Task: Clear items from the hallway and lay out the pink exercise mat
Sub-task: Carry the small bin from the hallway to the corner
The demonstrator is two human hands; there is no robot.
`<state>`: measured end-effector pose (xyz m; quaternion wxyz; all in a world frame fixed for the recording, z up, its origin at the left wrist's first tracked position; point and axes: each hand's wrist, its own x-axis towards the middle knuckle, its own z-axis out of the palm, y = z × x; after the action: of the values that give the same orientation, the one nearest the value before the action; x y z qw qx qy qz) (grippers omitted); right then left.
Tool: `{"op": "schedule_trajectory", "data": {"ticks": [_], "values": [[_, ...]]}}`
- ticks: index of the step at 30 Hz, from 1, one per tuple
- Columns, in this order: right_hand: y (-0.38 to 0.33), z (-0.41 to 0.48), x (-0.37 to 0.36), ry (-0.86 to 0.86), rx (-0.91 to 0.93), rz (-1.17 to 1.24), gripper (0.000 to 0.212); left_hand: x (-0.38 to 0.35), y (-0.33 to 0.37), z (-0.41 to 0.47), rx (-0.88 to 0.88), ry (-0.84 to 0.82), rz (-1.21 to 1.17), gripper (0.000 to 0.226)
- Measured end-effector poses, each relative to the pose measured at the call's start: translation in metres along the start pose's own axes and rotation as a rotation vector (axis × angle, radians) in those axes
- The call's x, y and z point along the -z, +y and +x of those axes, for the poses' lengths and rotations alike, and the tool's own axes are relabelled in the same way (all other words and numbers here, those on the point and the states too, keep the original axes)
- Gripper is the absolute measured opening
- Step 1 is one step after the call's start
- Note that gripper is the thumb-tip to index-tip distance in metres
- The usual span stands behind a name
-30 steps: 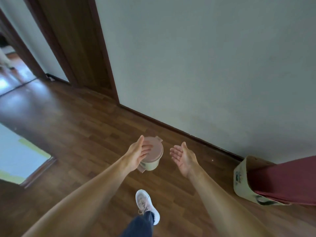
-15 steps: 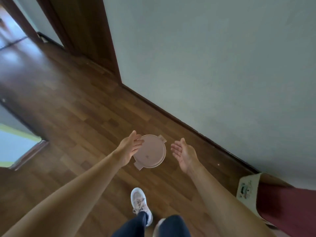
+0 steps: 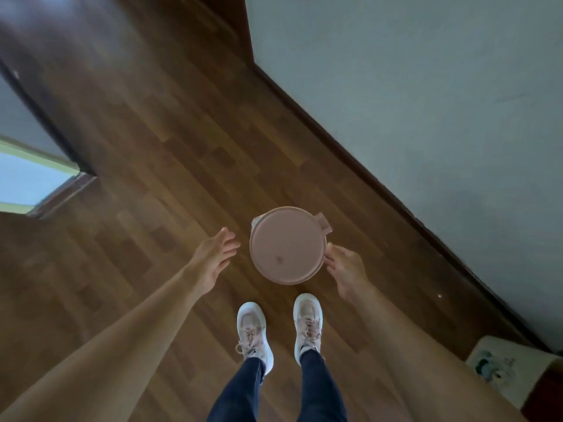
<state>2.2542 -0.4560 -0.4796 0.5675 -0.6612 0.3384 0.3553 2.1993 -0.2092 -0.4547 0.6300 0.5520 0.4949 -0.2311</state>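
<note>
The left hand has come off the pink-lidded bin and hangs spread just beside it. The right hand has closed in, its loose fingers touching the lid's rim. The bin stands on the floor between both hands, so I'd guess a two-handed lift comes next. The skirting board runs near, beyond the right hand; bare wooden floor opens beyond the left.

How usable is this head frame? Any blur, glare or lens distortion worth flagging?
Head view: soft overall, the box at lower right smeared most. Head view: dim, flat light, with a pale sheen on the floor at upper left and a bright opening at the left edge. Head view: wide-angle stretch lengthens both forearms; the pink-lidded bin reads clearly enough.
</note>
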Motion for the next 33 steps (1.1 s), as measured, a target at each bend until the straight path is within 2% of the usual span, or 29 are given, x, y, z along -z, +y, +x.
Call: {"op": "schedule_trajectory", "data": {"ticks": [5,9,13,14,16,17,19,20,23,26,33], "values": [[0.041,0.087,-0.002,0.035,-0.042,-0.108,0.033,-0.019,-0.039,0.076,0.057,0.08,0.016,0.045],[0.074,0.144,0.001,0.105,-0.026,-0.216,0.051,-0.032,-0.074,0.126,0.07,0.133,0.063,0.043],[0.096,0.185,0.002,0.14,-0.034,-0.287,0.07,-0.044,-0.098,0.167,0.107,0.18,0.087,0.055],[0.101,0.194,0.001,0.139,-0.025,-0.287,0.072,-0.045,-0.103,0.177,0.116,0.186,0.075,0.048],[0.109,0.212,-0.001,0.136,-0.005,-0.29,0.074,-0.048,-0.113,0.196,0.134,0.201,0.075,0.017],[0.109,0.218,-0.003,0.134,0.006,-0.293,0.075,-0.048,-0.115,0.203,0.129,0.197,0.07,0.016],[0.11,0.23,-0.005,0.129,0.024,-0.289,0.07,-0.048,-0.122,0.218,0.133,0.198,0.038,0.021],[0.111,0.235,-0.007,0.117,0.028,-0.278,0.061,-0.048,-0.123,0.222,0.132,0.192,0.027,0.015],[0.114,0.242,-0.011,0.077,0.029,-0.23,0.035,-0.051,-0.125,0.232,0.148,0.132,-0.027,0.019],[0.116,0.246,-0.013,0.116,0.02,-0.182,0.033,-0.052,-0.123,0.235,0.144,0.135,-0.053,0.04],[0.104,0.227,-0.011,0.097,0.01,-0.14,0.023,-0.034,-0.113,0.213,0.115,0.138,-0.072,0.042]]}}
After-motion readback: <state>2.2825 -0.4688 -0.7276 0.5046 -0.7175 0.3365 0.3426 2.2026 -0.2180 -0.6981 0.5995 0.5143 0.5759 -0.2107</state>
